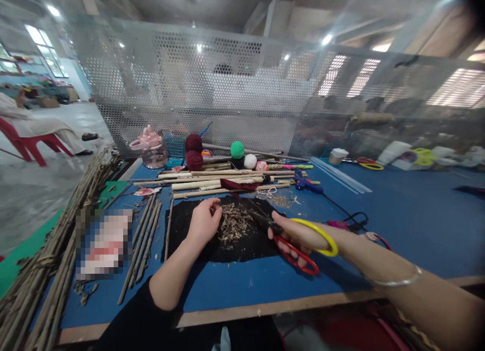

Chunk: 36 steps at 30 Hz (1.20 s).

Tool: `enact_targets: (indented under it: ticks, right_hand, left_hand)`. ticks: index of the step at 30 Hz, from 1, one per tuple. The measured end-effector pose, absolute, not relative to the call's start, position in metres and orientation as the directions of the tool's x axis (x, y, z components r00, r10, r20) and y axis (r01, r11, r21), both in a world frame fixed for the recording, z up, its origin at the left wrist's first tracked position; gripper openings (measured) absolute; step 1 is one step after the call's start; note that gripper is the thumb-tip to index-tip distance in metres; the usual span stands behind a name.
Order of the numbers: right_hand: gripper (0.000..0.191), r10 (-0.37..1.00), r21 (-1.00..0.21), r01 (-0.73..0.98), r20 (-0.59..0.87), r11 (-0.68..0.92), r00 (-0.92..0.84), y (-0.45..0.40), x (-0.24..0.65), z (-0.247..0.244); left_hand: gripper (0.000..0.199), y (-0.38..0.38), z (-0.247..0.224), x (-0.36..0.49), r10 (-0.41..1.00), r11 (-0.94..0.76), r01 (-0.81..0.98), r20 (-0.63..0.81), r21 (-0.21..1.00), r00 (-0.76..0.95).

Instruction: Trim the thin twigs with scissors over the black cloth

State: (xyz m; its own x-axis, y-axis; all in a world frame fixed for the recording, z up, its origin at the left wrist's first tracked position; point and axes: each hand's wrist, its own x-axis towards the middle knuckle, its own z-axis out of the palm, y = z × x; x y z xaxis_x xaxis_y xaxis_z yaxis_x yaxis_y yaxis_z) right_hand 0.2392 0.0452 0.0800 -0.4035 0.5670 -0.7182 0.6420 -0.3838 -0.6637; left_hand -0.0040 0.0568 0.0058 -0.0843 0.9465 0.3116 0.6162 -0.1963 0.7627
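Note:
A heap of dry brown plant bits (235, 222) lies on a black cloth (185, 230) on the blue table. My left hand (204, 222) rests at the heap's left edge with its fingers curled; what they hold, if anything, is hidden. In my right hand (290, 235) are scissors with one yellow and one red handle loop (312, 265). Their dark blades point left over the heap's right side. A thin stick (168, 230) lies along the cloth's left edge.
Cut sticks (146, 235) and long bundled stalks (71, 230) lie at the left. Behind the cloth are pale rods (204, 185), yarn balls (237, 149), a pink-lidded jar (153, 151) and a blue glue gun (308, 184) with its cord. A perforated screen (212, 88) stands along the back.

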Motion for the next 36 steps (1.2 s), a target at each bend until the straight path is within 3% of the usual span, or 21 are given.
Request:
enact_targets:
  ticks: [4, 7, 11, 14, 17, 20, 24, 30, 36]
  right_hand:
    - [0.065, 0.664, -0.721, 0.523, -0.665, -0.454, -0.341, 0.044, 0.258, 0.073]
    - [0.063, 0.724, -0.753, 0.43, -0.634, -0.498, -0.271, 0.04, 0.265, 0.062]
    - [0.06, 0.784, -0.795, 0.347, -0.583, -0.498, -0.211, 0.034, 0.267, 0.051]
    - [0.06, 0.79, -0.799, 0.323, -0.581, -0.508, -0.196, 0.031, 0.267, 0.048]
    - [0.058, 0.809, -0.814, 0.323, -0.556, -0.483, -0.192, 0.03, 0.266, 0.049]
    - [0.057, 0.825, -0.823, 0.34, -0.533, -0.454, -0.188, 0.028, 0.264, 0.052]
    - [0.058, 0.818, -0.822, 0.351, -0.536, -0.448, -0.211, 0.026, 0.263, 0.052]
    - [0.066, 0.661, -0.771, 0.43, -0.63, -0.469, -0.408, 0.025, 0.257, 0.052]
    - [0.068, 0.623, -0.763, 0.476, -0.639, -0.437, -0.452, 0.021, 0.231, 0.056]
  left_hand:
    - [0.026, 0.061, 0.015, -0.002, 0.937, -0.206, 0.654, 0.338, 0.728, -0.082]
    - [0.025, 0.067, 0.03, 0.01, 0.94, -0.248, 0.732, 0.34, 0.635, 0.023]
    - [0.021, 0.082, 0.05, 0.046, 0.935, -0.353, 0.853, 0.167, 0.385, 0.312]
    - [0.021, 0.094, 0.052, 0.077, 0.94, -0.332, 0.912, 0.006, 0.24, 0.341]
    - [0.021, 0.103, 0.047, 0.097, 0.936, -0.333, 0.927, -0.058, 0.172, 0.347]
    - [0.017, 0.105, 0.045, 0.1, 0.933, -0.344, 0.919, -0.036, 0.192, 0.357]
    - [0.02, 0.094, 0.052, 0.069, 0.925, -0.38, 0.853, 0.181, 0.359, 0.336]
    - [0.018, 0.056, 0.033, 0.005, 0.935, -0.29, 0.8, 0.334, 0.525, 0.119]
    - [0.016, 0.044, 0.006, -0.001, 0.885, -0.358, 0.795, 0.45, 0.489, 0.121]
